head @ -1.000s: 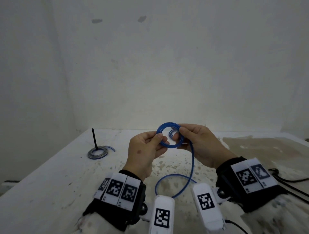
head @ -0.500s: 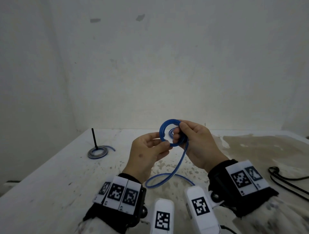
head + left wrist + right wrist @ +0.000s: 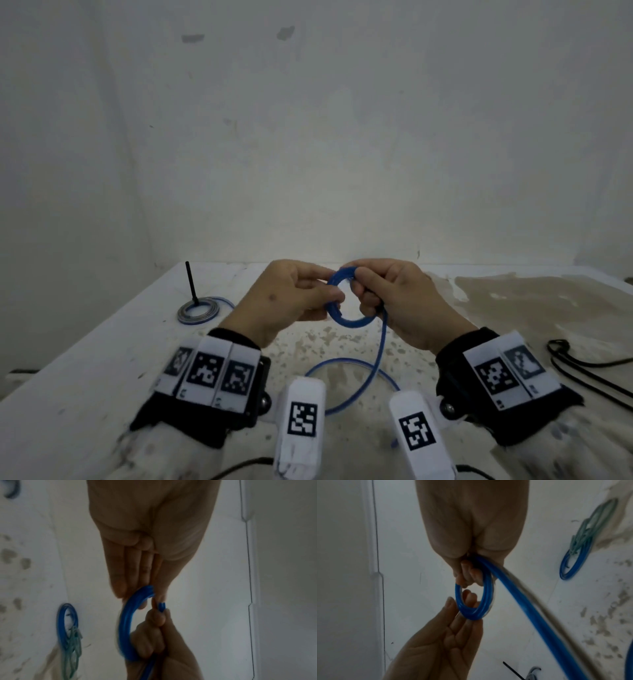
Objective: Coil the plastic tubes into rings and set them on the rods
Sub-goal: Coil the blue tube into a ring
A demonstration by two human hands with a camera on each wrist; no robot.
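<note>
A blue plastic tube is wound into a small coil (image 3: 346, 320) held upright above the table between both hands. My left hand (image 3: 334, 296) pinches the coil's left side with thumb and fingers (image 3: 120, 588). My right hand (image 3: 359, 287) curls its fingers through the ring and grips its right side (image 3: 467, 580). The uncoiled tail (image 3: 375, 366) hangs from the right hand and loops on the table. A thin black rod (image 3: 191, 281) stands at the far left with a grey tube coil (image 3: 198, 310) round its base.
In the wrist views, another blue ring (image 3: 573, 566) and a pale green tube (image 3: 594, 524) lie on the stained white table (image 3: 102, 359). Black cables (image 3: 582, 363) lie at the right edge. White walls close off the back and left.
The right hand has turned over the coil and closed its fingers through it. The hanging tail swung left, then back to the right. The left hand keeps its pinch.
</note>
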